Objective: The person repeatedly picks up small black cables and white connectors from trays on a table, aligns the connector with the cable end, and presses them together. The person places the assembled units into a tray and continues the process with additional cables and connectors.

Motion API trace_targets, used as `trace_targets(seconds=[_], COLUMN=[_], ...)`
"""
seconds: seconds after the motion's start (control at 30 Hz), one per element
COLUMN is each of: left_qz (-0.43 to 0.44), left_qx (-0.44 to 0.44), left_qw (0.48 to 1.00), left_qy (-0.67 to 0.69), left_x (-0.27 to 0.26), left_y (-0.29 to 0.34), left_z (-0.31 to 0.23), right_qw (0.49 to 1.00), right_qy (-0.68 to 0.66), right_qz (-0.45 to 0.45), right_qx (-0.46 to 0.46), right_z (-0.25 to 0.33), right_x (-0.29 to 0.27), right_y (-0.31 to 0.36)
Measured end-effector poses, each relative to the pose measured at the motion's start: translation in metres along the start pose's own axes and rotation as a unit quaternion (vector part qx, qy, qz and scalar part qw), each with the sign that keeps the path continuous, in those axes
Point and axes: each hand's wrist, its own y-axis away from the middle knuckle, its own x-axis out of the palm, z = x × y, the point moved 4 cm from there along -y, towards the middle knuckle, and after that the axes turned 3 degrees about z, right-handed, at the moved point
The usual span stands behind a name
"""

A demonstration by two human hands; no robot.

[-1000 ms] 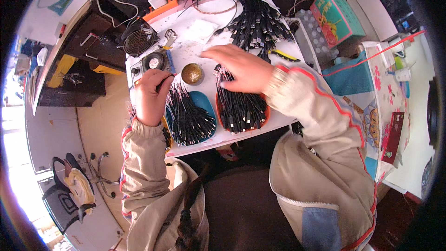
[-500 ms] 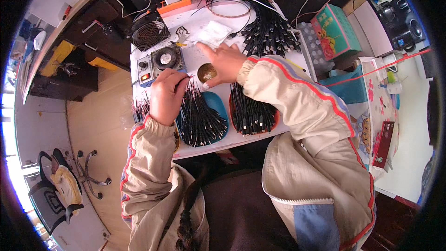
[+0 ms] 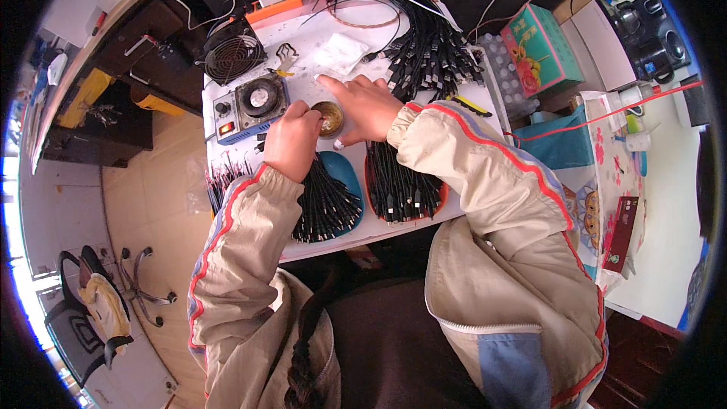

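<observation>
My left hand point(image 3: 292, 140) is closed in a pinch at the left side of a round tin point(image 3: 331, 127) with brownish contents. A black cable seems to be in its fingers; a dark connector end point(image 3: 261, 138) sticks out to the hand's left. Thumb and forefinger apart, my right hand point(image 3: 371, 110) is around the tin's right side; whether it touches the tin is hard to tell. Below the hands, black cables point(image 3: 326, 208) lie bundled in a blue tray point(image 3: 350, 174). More black cables point(image 3: 401, 185) fill a red tray point(image 3: 444, 201) to the right.
A blue box with a round pot point(image 3: 260, 98) and lit switch stands left of the tin, a round fan grille point(image 3: 235, 59) behind it. Farther back are an orange power strip point(image 3: 274, 7), white tissue point(image 3: 341, 53) and a large cable pile point(image 3: 432, 60). Yellow-handled cutters point(image 3: 471, 106) lie right.
My left hand has moved right and up to the tin, bringing the cable with it. My right hand stays spread by the tin. The whole view has shifted slightly.
</observation>
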Motion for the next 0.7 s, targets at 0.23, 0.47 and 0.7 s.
trace_targets(seconds=[0.23,0.47,0.7], left_qz=[0.038,0.058,0.076], left_qx=[0.018,0.034,0.017], left_qw=[0.996,0.993,0.991], left_qy=[-0.081,-0.094,-0.109], left_x=[0.024,0.032,0.037], left_y=[-0.016,-0.022,-0.026], left_z=[0.010,0.009,0.005], right_qw=[0.993,0.970,0.928], right_qy=[-0.100,-0.199,-0.284], right_qz=[-0.057,-0.143,-0.239], right_qx=[-0.012,-0.005,0.013], right_z=[-0.026,-0.045,-0.051], right_x=[-0.019,-0.027,-0.032], right_y=[0.013,0.063,0.102])
